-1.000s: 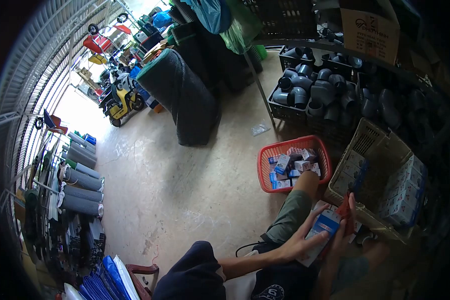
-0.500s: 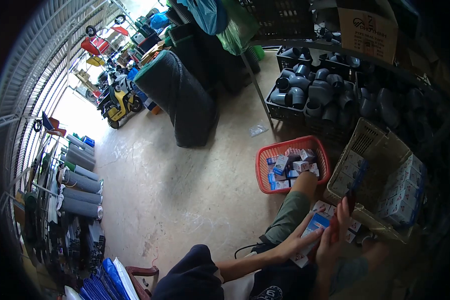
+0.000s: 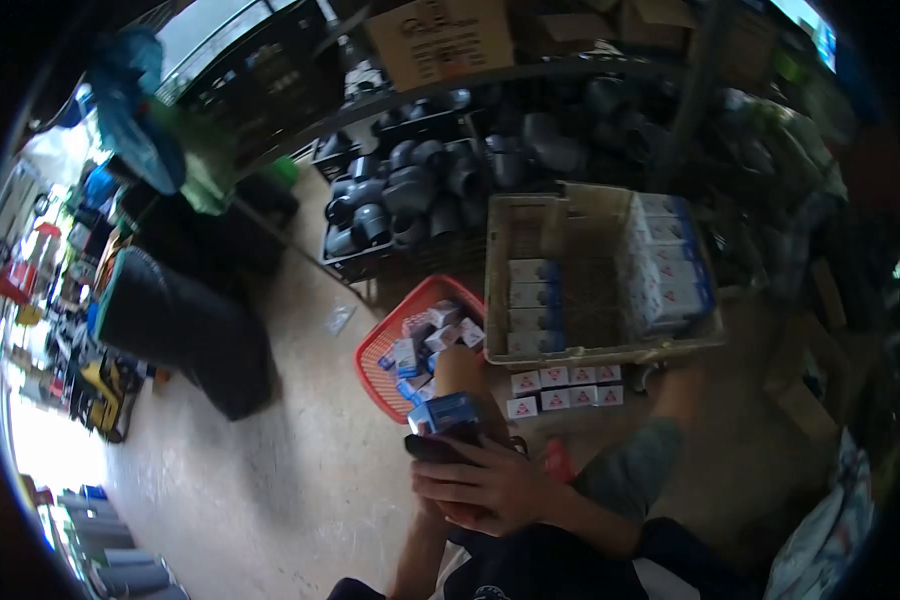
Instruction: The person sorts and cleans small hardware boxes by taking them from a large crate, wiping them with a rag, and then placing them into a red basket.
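Observation:
A small blue and white box (image 3: pixel 450 412) is held low in the middle of the view, over my knee. My right hand (image 3: pixel 490 485) lies across its near end with the fingers curled round it. Most of my left hand (image 3: pixel 432 508) is hidden under the right one; only its wrist and forearm show, coming up from below to the same box. A small red thing (image 3: pixel 558 462) lies just right of my hands; what it is stays unclear.
A red basket (image 3: pixel 378 352) of small boxes stands just beyond my knee. Right of it is a beige crate (image 3: pixel 590 352) with stacked boxes, and a row of small boxes (image 3: pixel 565 400) before it. Black crates of grey pipe fittings (image 3: pixel 400 200) stand behind, a black roll (image 3: pixel 185 330) at left.
My view has swung right and down toward the crates. My right hand has come down over the box, and the red thing it held now lies beside my hands.

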